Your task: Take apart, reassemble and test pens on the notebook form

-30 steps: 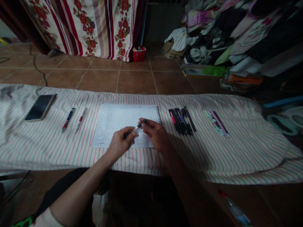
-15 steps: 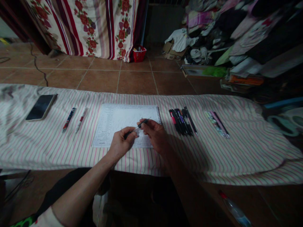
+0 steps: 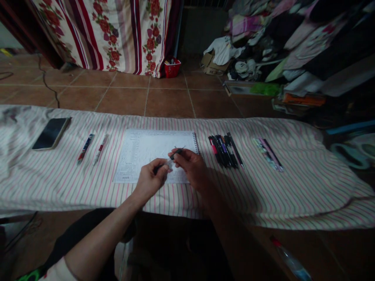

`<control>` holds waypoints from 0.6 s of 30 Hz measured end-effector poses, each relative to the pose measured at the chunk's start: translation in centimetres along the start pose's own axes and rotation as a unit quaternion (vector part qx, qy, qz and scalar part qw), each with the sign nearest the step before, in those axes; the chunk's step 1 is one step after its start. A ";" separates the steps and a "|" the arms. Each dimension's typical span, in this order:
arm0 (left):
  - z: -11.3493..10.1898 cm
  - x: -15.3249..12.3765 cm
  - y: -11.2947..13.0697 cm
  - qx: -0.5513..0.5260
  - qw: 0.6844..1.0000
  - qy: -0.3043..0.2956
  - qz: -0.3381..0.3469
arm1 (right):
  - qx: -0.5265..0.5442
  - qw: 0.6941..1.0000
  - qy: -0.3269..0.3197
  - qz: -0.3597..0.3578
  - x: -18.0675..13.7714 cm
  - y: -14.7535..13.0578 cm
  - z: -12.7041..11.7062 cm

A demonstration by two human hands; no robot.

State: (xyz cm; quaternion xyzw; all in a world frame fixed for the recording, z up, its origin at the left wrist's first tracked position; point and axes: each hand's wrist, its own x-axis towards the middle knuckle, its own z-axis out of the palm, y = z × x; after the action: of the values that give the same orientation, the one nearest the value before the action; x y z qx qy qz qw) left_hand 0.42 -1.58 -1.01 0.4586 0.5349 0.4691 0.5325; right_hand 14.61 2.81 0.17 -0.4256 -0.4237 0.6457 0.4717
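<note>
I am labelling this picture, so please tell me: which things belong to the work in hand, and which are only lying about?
Belonging, I judge:
pen, held by left hand and right hand
spiral notebook below the hands
loose pens on both sides, probably

Probably just lying about:
phone
red basket
bottle

The scene is dim, palest on the white spiral-bound paper pad (image 3: 149,146). Light seems to come from the left: the bare right forearm (image 3: 221,224) is dark, its soft shadow lying rightward on the pink-and-grey-striped, cloth-covered worktop (image 3: 299,191). The black-and-clear plastic pen (image 3: 175,152) lacks crisp edges; heaped multicoloured clothes (image 3: 310,45) smear towards the frame's edge.
</note>
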 end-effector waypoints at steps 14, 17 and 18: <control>0.0 0.2 -0.8 -0.038 0.999 -0.011 -0.022 | -0.040 0.998 0.044 -0.026 -0.2 0.5 0.7; 0.1 0.2 0.0 -0.098 0.995 -0.033 -0.014 | -0.075 0.996 0.039 -0.024 -0.2 0.0 0.6; 0.0 0.2 0.4 -0.112 0.993 -0.036 -0.008 | -0.088 0.995 0.036 -0.025 -0.2 -0.3 0.4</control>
State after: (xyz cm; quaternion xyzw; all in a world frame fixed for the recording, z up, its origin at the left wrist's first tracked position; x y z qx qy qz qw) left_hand 0.45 -1.33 -0.67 0.4080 0.4634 0.5050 0.6031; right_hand 14.29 2.64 0.57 -0.4779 -0.4716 0.5784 0.4633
